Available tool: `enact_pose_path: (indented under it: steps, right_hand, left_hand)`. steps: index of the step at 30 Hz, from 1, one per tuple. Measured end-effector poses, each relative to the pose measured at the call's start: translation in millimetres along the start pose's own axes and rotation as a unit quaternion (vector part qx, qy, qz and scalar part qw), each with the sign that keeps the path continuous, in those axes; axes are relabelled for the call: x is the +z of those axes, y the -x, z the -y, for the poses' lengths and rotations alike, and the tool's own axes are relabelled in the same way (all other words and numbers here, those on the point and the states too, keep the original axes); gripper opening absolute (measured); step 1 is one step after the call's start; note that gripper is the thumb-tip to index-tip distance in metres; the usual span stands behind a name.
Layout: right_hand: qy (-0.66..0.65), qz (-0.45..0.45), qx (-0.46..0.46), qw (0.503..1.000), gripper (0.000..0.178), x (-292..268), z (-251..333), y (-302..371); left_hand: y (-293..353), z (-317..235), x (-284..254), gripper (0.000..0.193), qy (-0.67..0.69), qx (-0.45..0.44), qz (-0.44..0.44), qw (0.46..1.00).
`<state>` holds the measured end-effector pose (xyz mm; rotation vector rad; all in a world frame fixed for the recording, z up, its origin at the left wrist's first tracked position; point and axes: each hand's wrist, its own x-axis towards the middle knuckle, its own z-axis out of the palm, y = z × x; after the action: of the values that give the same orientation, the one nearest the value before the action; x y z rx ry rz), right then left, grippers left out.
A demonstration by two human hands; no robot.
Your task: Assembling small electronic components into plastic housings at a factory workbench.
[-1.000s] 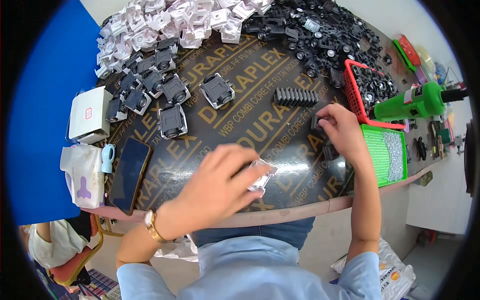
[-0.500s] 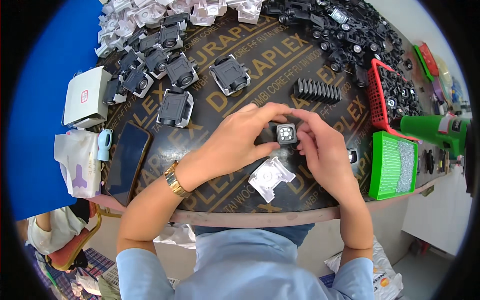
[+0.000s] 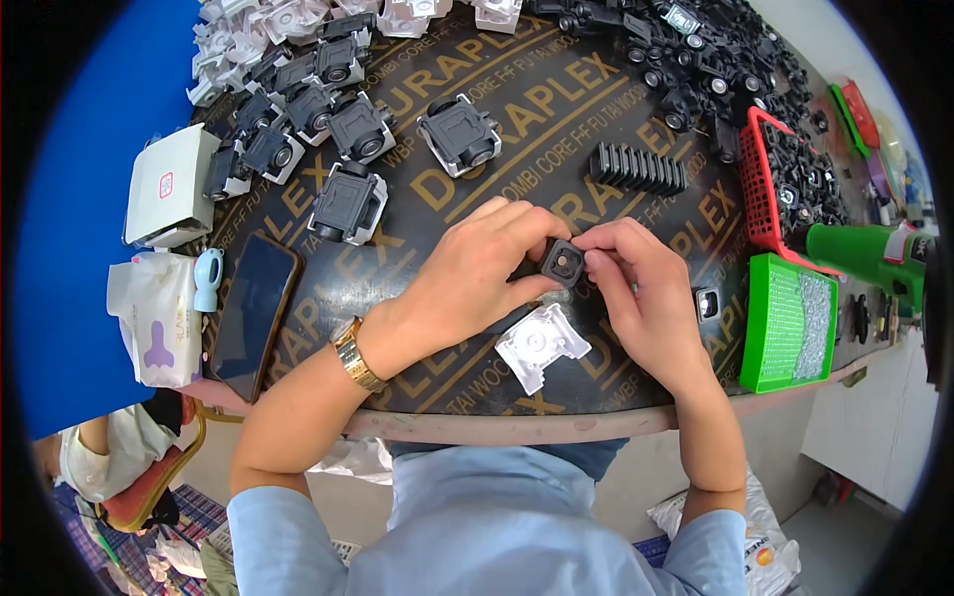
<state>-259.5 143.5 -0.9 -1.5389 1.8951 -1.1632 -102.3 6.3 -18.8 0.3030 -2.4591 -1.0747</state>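
My left hand (image 3: pixel 475 266) grips a small black square housing (image 3: pixel 553 260) between thumb and fingers. It faces up with a dark recess and a small brownish round spot inside. The fingertips of my right hand (image 3: pixel 641 283) pinch the right side of the same housing; whether they also hold a tiny part is hidden. Just below the hands lies a white plastic bracket (image 3: pixel 542 346) with a notched outline. To the right of my right hand rests a small black piece with a light face (image 3: pixel 707 304).
Beyond the hands stand a row of thin black parts (image 3: pixel 636 169) and several black-and-white assembled units (image 3: pixel 348 204). A red basket (image 3: pixel 760 189), a green tray of tiny pieces (image 3: pixel 753 333) and a green power tool (image 3: pixel 860 256) are at right. A phone (image 3: pixel 255 313) and white box (image 3: pixel 169 189) sit left.
The housing has turned: its face with light round spots is replaced by a dark recess. My right fingertips have closed in against its side.
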Motion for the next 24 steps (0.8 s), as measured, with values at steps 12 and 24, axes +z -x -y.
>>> enact_pose_path:
  steps: [12, 24]
  right_hand:
    - [-0.091, 0.010, 0.084, 0.992, 0.013, 4.3, 0.1, -2.5]
    - [-0.202, -0.020, 0.066, 0.977, 0.011, -6.2, 13.0, 8.1]
  left_hand:
    - [0.5, -1.4, 1.1, 0.039, -0.034, 0.024, -0.016, 0.999]
    - [16.9, -22.9, -61.5, 0.057, 0.059, -0.034, 0.127, 0.990]
